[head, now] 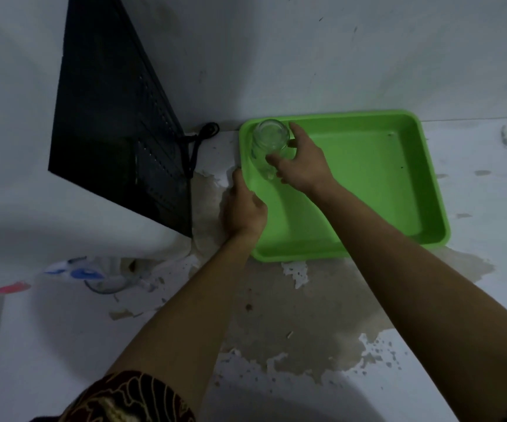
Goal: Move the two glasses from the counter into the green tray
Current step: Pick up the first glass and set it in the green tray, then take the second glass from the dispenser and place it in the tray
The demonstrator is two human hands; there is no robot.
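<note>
A clear glass (269, 144) stands upright in the far left corner of the green tray (398, 184). My right hand (302, 164) is wrapped around the glass from its right side, thumb in front and fingers behind. My left hand (243, 208) rests on the tray's left rim, fingers curled over the edge. A second clear glass (110, 280) sits on the white counter to the lower left, beside a white appliance; it is blurred.
A black perforated panel (118, 123) leans against the wall at the left, with a black cable (197, 144) by its foot. Blue and red small items (72, 271) lie at the far left. The counter (291, 315) has peeled, stained patches in front of the tray.
</note>
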